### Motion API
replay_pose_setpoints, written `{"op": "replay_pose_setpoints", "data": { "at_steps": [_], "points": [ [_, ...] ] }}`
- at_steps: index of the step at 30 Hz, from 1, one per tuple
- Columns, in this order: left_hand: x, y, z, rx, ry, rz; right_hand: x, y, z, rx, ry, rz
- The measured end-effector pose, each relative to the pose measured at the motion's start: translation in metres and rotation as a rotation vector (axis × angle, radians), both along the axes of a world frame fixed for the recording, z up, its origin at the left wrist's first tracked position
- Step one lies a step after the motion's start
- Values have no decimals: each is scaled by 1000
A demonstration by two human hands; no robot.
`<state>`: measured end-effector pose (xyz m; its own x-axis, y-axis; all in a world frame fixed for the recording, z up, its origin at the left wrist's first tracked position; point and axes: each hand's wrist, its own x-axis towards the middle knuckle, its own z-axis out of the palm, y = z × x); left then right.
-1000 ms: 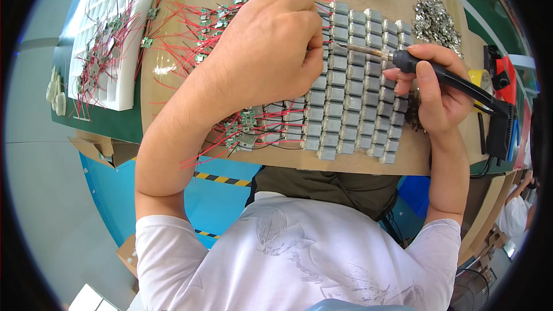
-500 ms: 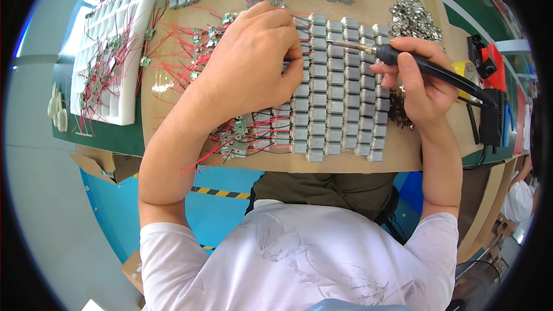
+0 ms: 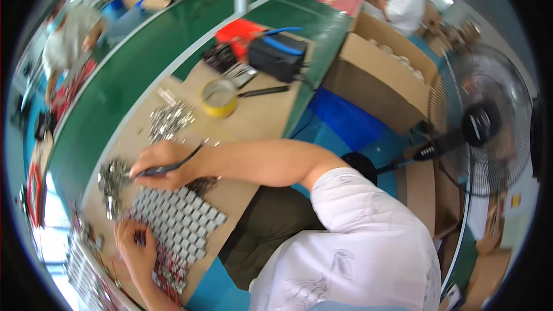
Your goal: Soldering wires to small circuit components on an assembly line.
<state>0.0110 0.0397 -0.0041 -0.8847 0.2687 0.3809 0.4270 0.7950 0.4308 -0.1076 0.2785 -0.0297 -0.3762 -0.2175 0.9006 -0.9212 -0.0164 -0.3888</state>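
Note:
My right hand (image 3: 164, 164) is closed around the dark handle of a soldering iron (image 3: 165, 169). The iron's tip does not show clearly here. Below that hand, rows of small grey rectangular motors (image 3: 180, 217) lie side by side on a brown board. At the near-left end of the rows my left hand (image 3: 137, 249) rests with curled fingers; what they pinch, if anything, cannot be made out. Red wires (image 3: 167, 273) and small green circuit boards spread beside the left wrist. A heap of shiny metal tabs (image 3: 111, 187) lies just beyond the right hand's fingertips.
A second heap of metal pieces (image 3: 170, 121) and a yellow tape roll (image 3: 220, 109) lie farther off, near a black box-shaped unit (image 3: 275, 60). A white slotted tray (image 3: 86, 270) stands at lower left. Rightward are a cardboard box (image 3: 386, 75) and a fan (image 3: 481, 124). Other people sit beyond.
The view has swung to the right, bringing the fan, box and other people into sight. My right hand still holds the soldering iron; my left hand stays at the motor rows.

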Motion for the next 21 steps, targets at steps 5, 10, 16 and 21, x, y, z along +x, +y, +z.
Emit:
{"op": "replay_pose_setpoints", "data": {
  "at_steps": [5,10,16,21],
  "points": [
    [5,-6,0,-69,60,-103,-10,12,-2,123,144,-219],
    [3,-20,2,145,-142,-38,-23,18,-8,49,173,-286],
    [-4,-66,14,315,-124,70,-30,19,-19,99,166,-319],
    [-3,-88,28,382,135,244,-31,20,-16,209,170,-199]
  ]
}}
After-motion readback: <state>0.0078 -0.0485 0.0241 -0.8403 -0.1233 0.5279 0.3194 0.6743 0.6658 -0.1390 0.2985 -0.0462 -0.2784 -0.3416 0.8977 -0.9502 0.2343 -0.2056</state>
